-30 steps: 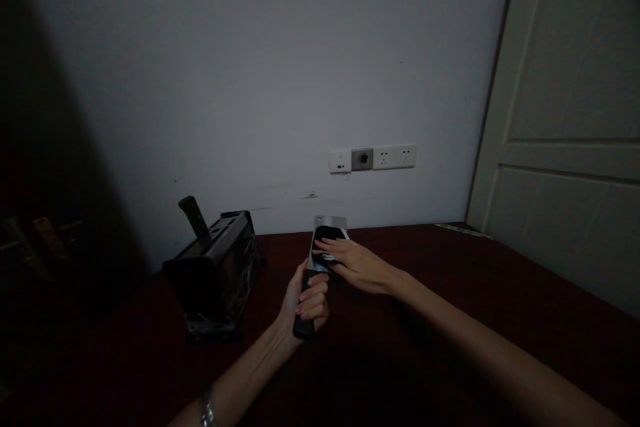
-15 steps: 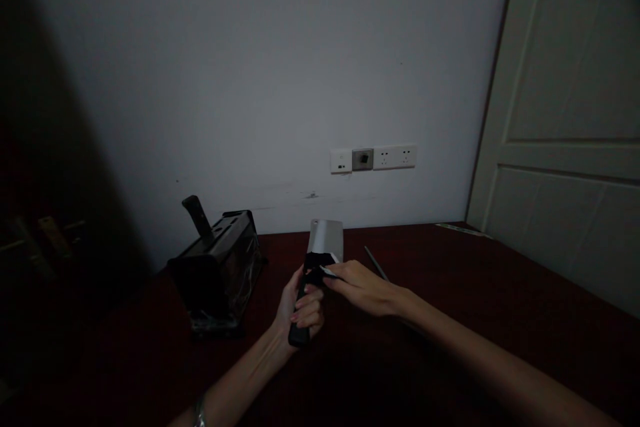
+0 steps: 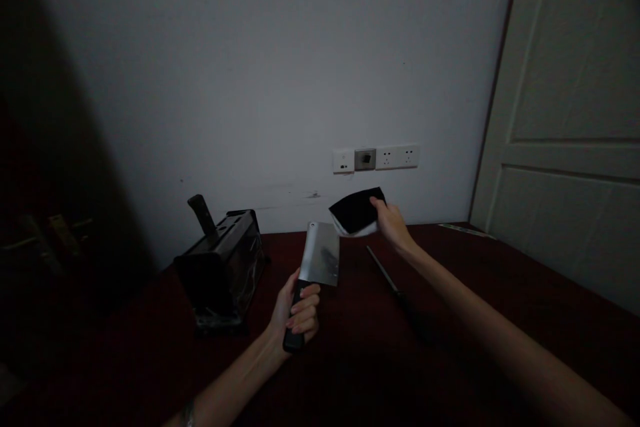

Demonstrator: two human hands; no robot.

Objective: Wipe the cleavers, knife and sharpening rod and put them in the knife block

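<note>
1. Far left on the dark red table (image 3: 345, 373) stands a black box-shaped knife block (image 3: 220, 277). One knife handle (image 3: 201, 215) sticks up out of its top at a tilt; the near end is too dark to make out.
2. Next comes the left hand (image 3: 300, 313), its fingers wrapped closed around the black handle of a cleaver (image 3: 320, 255). A shiny bracelet (image 3: 189, 413) shows on that wrist, at the bottom edge of the view.
3. The cleaver points away from the person, broad face up, with a small hole near the far corner and a dark patch on the metal (a smear or a reflection, I cannot tell).
4. Just right of the blade's far end, the right hand (image 3: 391, 220) holds up a cloth (image 3: 355, 211), black on top and pale underneath. The thumb lies on the upper face, pinching one end; the fingers below are hidden.
5. A thin rod (image 3: 384, 272) lies on the table between the cleaver and the right forearm, its near end lost in shadow.
6. Behind, wall sockets (image 3: 396, 157) sit in a row above the cloth; a pale door (image 3: 570, 107) fills the far right.
</note>
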